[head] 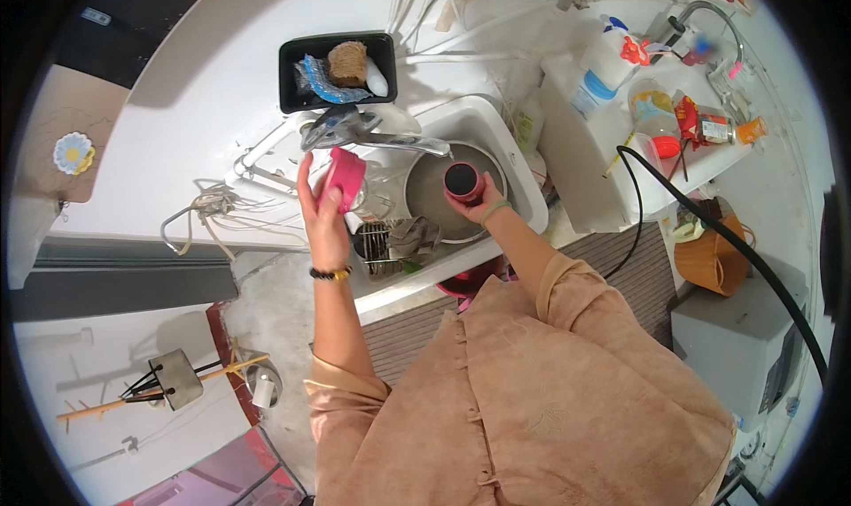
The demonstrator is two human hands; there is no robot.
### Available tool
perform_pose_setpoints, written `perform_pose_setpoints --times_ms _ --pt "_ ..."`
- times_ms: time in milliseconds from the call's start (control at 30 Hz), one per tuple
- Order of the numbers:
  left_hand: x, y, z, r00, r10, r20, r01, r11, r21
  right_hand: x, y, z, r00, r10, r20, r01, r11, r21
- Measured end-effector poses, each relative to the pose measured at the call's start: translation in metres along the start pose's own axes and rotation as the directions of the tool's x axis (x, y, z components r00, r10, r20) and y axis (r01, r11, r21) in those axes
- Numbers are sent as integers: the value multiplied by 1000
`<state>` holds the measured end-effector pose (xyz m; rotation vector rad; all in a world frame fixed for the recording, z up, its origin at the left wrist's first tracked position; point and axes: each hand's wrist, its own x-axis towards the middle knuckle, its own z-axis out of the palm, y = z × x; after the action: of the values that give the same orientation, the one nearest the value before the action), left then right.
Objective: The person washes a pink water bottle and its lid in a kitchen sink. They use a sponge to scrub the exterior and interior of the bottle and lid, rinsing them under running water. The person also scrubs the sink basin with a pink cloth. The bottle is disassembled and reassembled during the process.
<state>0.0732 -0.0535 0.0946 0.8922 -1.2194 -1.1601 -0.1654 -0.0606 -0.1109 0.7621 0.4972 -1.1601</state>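
Note:
My left hand (326, 217) grips a bright pink round lid-like piece (344, 180) at the left of the sink. A clear plastic or glass vessel (379, 197) shows right beside it; I cannot tell whether the two are joined. In my right hand (482, 200) is a small pink cylindrical container (464, 181), its round black end facing up. That container is over a round metal basin (502, 174) of greyish water, just below the spout of a chrome faucet (405, 142). The basin rests in the white sink (535, 203).
A wire rack (377, 247) and a grey cloth (413, 237) occupy the sink's near left. Behind the faucet stands a black tray (286, 74) holding a brown scrubber (347, 64). Bottles and packets crowd the white counter (578, 187) at right. A black cable (718, 227) crosses the right side.

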Motion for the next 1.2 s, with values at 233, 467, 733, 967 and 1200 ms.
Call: perform_pose_setpoints --times_ms 233,467,733,967,1200 --pt "50 19 -15 980 -141 140 156 982 -104 12 11 21 997 -59 41 59 998 1" --pt "58 25 1 989 -100 110 104 994 -29 8 12 27 997 -55 46 57 997 -49" --pt "57 30 4 989 -127 72 127 992 -1 20 12 33 998 43 44 -42 998 -36" --pt "56 30 7 990 -126 57 126 992 13 23 13 33 999 12 39 -12 1000 9" --pt "56 31 6 989 -132 65 131 991 28 21 11 22 980 -28 198 17 998 60"
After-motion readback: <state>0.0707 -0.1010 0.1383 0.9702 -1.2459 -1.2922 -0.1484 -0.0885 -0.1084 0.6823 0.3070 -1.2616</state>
